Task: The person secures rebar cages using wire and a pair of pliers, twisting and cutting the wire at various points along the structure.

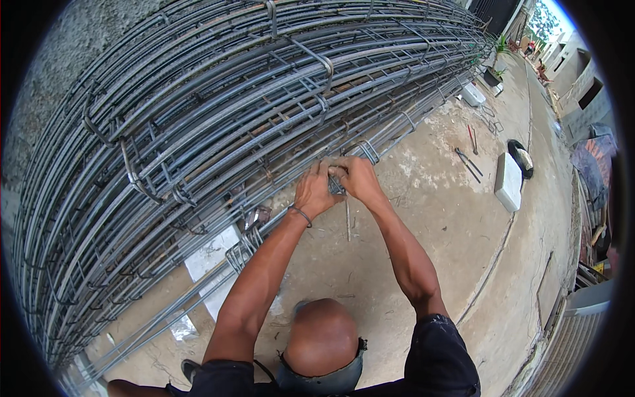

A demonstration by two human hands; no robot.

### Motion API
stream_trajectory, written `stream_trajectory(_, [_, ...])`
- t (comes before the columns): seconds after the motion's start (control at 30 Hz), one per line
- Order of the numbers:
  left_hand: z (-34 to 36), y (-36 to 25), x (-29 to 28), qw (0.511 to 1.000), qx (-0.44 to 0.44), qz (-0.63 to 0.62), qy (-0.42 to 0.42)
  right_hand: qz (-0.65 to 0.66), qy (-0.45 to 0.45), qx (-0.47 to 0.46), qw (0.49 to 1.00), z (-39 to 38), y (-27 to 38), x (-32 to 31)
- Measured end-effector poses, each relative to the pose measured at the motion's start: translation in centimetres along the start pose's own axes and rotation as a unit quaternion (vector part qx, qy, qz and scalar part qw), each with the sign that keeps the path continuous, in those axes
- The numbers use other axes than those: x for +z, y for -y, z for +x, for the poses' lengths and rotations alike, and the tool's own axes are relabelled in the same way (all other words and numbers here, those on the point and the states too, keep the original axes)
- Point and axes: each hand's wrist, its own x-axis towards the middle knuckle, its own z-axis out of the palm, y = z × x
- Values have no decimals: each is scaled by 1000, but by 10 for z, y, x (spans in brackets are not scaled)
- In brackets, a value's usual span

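My left hand (313,190) and my right hand (360,178) meet at the near edge of the steel rebar, fingers curled and thumbs close together. Between them shows a small bunch of grey steel stirrups (337,186), partly hidden by my fingers. Below the right hand a thin rod (348,221) points toward me. Just beyond that hand, more bent stirrups (368,152) sit around long straight bars. Another cluster of stirrups (242,250) lies along the same bars, beside my left forearm. My fingertips are partly hidden.
Tied rebar cages (218,99) are stacked high along the wall. White blocks (213,264) lie under the bars. On the concrete floor to the right are pincers (469,164), a red-handled tool (472,139), a white block (508,182) and a black ring-shaped item (520,159). My bare knee (324,337) is bent below.
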Motion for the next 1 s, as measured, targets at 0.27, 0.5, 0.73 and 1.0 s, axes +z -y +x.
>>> stream_trajectory(0.27, [2, -6, 29, 992, 28, 74, -93, 1, 131, 104, 986, -4, -26, -7])
stream_trajectory(0.5, [3, 6, 21, 999, 18, 13, -40, 83, 33, 121, 989, -11, -12, -5])
stream_trajectory(0.73, [16, -5, 22, 998, -30, 54, -1, 53, -12, 113, 992, -7, -16, -4])
stream_trajectory(1.0, [-29, 19, -15, 997, -11, 65, 41, 43, 11, 106, 993, 0, -24, -7])
